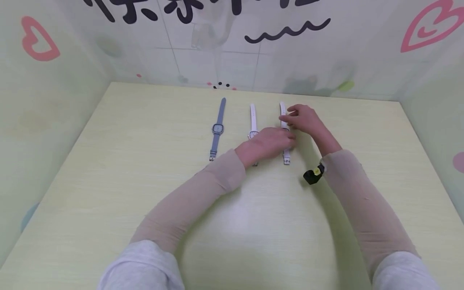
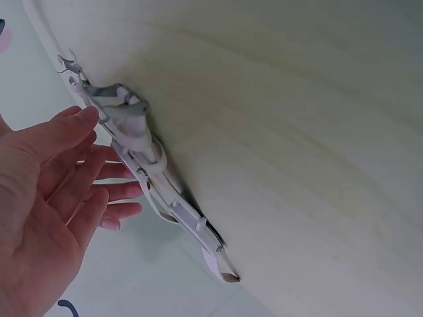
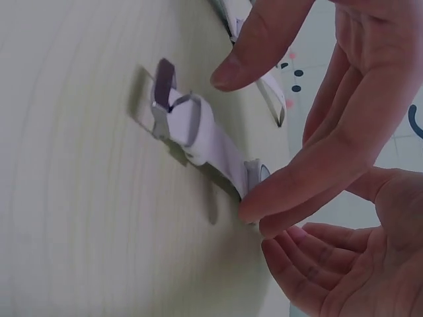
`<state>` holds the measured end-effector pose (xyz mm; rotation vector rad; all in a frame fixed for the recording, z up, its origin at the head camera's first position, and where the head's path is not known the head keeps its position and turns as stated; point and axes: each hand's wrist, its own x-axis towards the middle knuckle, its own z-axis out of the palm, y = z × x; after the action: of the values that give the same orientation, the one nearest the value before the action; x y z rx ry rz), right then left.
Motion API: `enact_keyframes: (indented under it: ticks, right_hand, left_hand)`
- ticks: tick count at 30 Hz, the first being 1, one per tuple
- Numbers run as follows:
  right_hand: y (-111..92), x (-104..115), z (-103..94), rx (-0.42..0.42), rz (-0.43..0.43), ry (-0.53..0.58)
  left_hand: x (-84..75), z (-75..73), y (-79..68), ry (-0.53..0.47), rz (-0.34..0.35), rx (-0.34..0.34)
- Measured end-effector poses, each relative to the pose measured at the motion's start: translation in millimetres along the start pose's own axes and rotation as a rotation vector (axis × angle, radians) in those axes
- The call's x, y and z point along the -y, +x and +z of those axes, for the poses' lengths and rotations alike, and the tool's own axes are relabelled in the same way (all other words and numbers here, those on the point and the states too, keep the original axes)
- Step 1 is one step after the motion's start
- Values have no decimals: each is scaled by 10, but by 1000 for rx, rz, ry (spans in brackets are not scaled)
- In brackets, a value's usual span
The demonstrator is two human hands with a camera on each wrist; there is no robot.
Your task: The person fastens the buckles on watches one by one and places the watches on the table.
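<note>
The left hand (image 1: 272,141), relaxed (thumb apart from its fingers), spans the rightmost white watch (image 1: 286,156) on the tabletop (image 1: 246,229), seemingly mid-straightening. Farther off, the loose-fingered right hand (image 1: 305,120) overlaps its strap; light, even nudges seem called for.

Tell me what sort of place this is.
Probably a booth or workstation set up for handwork: decorated walls enclose a pale tabletop on three visible sides, and three watches lie side by side on it.

Tabletop booth (image 1: 268,225), heart-printed walls (image 1: 69,92)
</note>
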<state>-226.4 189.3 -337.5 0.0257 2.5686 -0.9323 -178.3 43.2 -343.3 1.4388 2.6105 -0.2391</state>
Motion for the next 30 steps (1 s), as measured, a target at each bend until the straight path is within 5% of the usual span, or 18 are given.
enact_keyframes:
  ticks: [10,30]
  right_hand:
    - [33,6,52,3,38,123]
    - [41,-16,130,18,5,68]
  left_hand:
    - [-15,-2,32,-1,-10,38]
    - [-120,7,6,19,44,32]
